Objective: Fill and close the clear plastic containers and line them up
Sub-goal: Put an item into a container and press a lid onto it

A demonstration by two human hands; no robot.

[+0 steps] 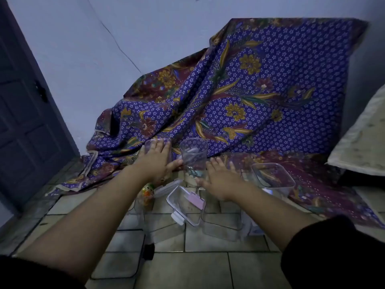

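My left hand (pixel 155 160) lies flat with spread fingers on top of a clear container (pixel 150 145) at the back left. A tall clear container (pixel 194 156) stands open between my hands, with small items at its bottom. My right hand (pixel 221 177) is spread flat on another clear container (pixel 221 217) just right of the tall one. A clear lid (pixel 184 205) with a pink tab and white clips lies tilted on the tiles in front. An open square clear container (pixel 275 177) sits at the right on the cloth.
A purple floral batik cloth (pixel 260 90) drapes from the wall onto the tiled floor (pixel 187 265). A container with colourful contents (pixel 146 195) stands under my left forearm. A dark door (pixel 25 122) is at the left, a pale cushion (pixel 366 142) at the right.
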